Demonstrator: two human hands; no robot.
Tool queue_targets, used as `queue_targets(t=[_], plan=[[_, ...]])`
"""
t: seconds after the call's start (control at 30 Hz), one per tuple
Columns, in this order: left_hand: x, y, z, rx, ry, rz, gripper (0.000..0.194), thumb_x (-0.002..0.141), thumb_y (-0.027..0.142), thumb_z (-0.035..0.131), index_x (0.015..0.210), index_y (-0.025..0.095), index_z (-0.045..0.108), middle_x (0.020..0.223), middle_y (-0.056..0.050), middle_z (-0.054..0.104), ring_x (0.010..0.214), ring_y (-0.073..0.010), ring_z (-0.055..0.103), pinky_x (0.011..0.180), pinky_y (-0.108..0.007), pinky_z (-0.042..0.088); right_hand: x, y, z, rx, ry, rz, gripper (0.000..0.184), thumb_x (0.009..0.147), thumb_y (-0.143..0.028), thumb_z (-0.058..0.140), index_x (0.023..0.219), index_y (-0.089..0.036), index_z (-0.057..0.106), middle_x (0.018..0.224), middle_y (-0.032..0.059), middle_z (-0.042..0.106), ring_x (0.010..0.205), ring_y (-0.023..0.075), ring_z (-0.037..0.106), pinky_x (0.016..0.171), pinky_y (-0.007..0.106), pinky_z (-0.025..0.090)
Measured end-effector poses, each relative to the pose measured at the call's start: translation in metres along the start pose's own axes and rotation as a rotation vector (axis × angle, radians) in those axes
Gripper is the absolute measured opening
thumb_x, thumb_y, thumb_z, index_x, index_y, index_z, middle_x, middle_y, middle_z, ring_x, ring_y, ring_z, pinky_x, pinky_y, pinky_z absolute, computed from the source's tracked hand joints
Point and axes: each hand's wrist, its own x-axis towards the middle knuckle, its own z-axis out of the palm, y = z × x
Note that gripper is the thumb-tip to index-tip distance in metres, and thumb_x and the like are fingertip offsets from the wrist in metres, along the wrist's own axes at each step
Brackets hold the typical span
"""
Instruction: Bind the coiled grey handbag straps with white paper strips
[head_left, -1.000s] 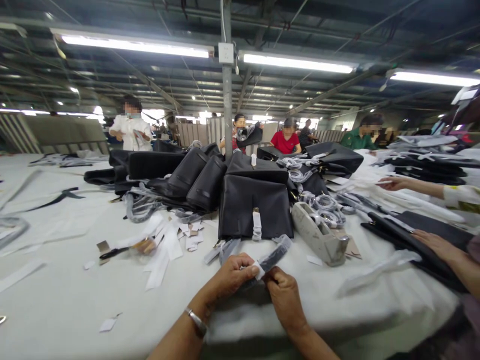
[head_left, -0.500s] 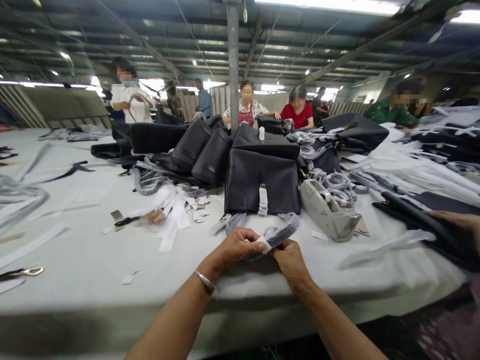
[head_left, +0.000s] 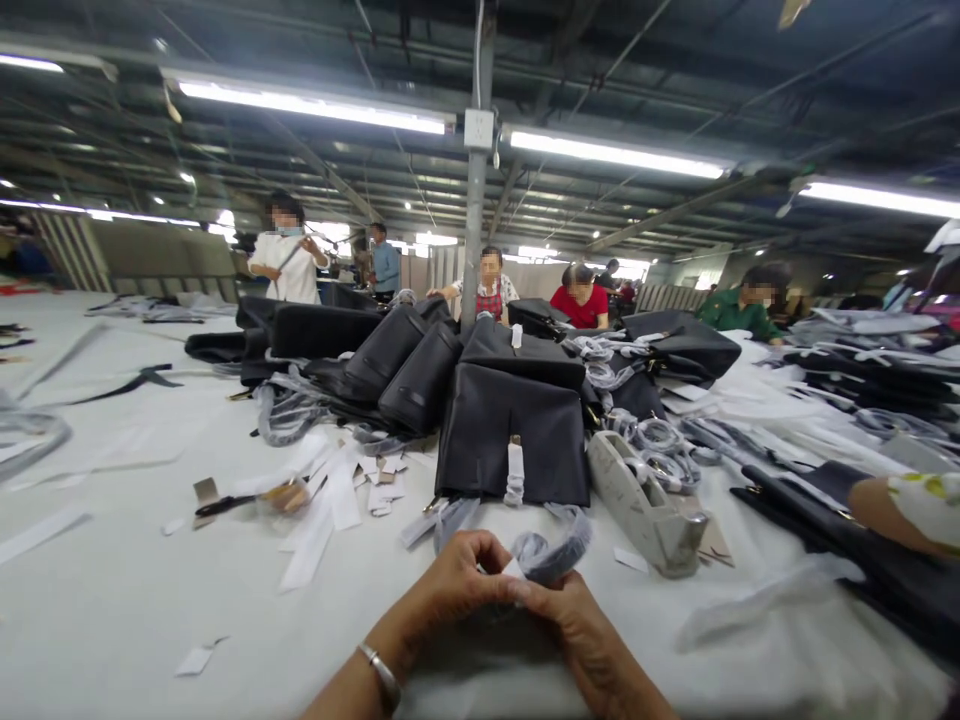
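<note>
Head view. The left hand and right hand meet over the near part of the white table, fingers drawn in and thumb tips together, both holding a film-wrapped strap at a small white piece. The strap curls up beyond the fingers, just in front of the upright black bag; whether it is joined to the bag cannot be told. To the right of the bag stands a grey tape dispenser. Handling, as judged: the strap is probably light and pliant, springy along its curve, its loose, glossy film apt to slip or wrinkle. The surest hold is likely a pinch on either side of the white piece, pressing through the film onto the firmer core.
</note>
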Motion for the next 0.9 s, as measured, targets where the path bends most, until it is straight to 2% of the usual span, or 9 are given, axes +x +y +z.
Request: queue_targets(t=[0.1,0.17,0.37,0.47,0.6,0.77,0.9], plan=[[0.002,-0.004,0.002,-0.054,0.018,0.064,0.063,0.052,0.051,0.087,0.088,0.016,0.048,0.083,0.000,0.059,0.073,-0.0127,0.051,0.064,-0.023,0.040,-0.001,0.000,0.003,0.059,-0.003,-0.024,0.044,0.060,-0.038,0.082,0.094,-0.013,0.070,0.089,0.0071,0.070,0.091,0.0274,0.064,0.088,0.038,0.047],[0.001,-0.005,0.004,-0.034,0.006,0.107,0.062,0.057,0.052,0.085,0.091,0.017,0.048,0.089,-0.002,0.059,0.075,-0.0129,0.051,0.063,-0.022,0.039,-0.002,0.002,0.003,0.106,0.017,-0.048,0.043,0.062,-0.039,0.082,0.094,-0.014,0.070,0.089,0.0065,0.070,0.090,0.0262,0.064,0.088,0.037,0.046],[-0.005,-0.004,0.006,0.110,0.016,0.031,0.073,0.061,0.054,0.083,0.114,0.020,0.047,0.075,0.004,0.053,0.061,-0.0098,0.044,0.056,-0.021,0.034,-0.002,0.009,-0.003,0.145,0.047,-0.043,0.041,0.061,-0.037,0.081,0.093,-0.014,0.069,0.086,0.0055,0.070,0.081,0.0235,0.063,0.081,0.034,0.047],[-0.004,0.001,0.008,0.118,-0.006,0.073,0.063,0.063,0.053,0.082,0.106,0.019,0.051,0.080,0.003,0.053,0.066,-0.0102,0.045,0.060,-0.021,0.036,-0.001,0.008,-0.004,0.152,0.052,-0.058,0.042,0.060,-0.035,0.081,0.094,-0.013,0.070,0.087,0.0059,0.070,0.084,0.0242,0.063,0.083,0.034,0.047],[-0.001,0.003,0.010,0.020,-0.063,0.155,0.054,0.064,0.048,0.082,0.096,0.017,0.052,0.090,0.001,0.054,0.072,-0.0096,0.045,0.064,-0.021,0.036,0.002,0.010,-0.005,0.159,0.068,-0.087,0.037,0.060,-0.033,0.080,0.090,-0.014,0.070,0.092,0.0065,0.071,0.087,0.0241,0.063,0.083,0.034,0.046],[-0.004,0.006,0.014,0.083,-0.051,0.145,0.053,0.062,0.041,0.084,0.099,0.016,0.055,0.088,0.000,0.055,0.072,-0.0102,0.045,0.065,-0.022,0.038,0.005,0.013,-0.013,0.203,0.050,-0.016,0.037,0.058,-0.024,0.080,0.092,-0.014,0.070,0.089,0.0060,0.071,0.085,0.0232,0.063,0.085,0.035,0.047],[-0.009,0.013,0.019,0.147,-0.023,0.157,0.055,0.063,0.038,0.082,0.105,0.015,0.056,0.091,-0.001,0.057,0.074,-0.0115,0.046,0.069,-0.024,0.041,0.005,0.014,-0.021,0.257,0.012,0.009,0.042,0.059,-0.024,0.082,0.098,-0.016,0.070,0.095,0.0055,0.071,0.094,0.0238,0.063,0.092,0.037,0.046]])
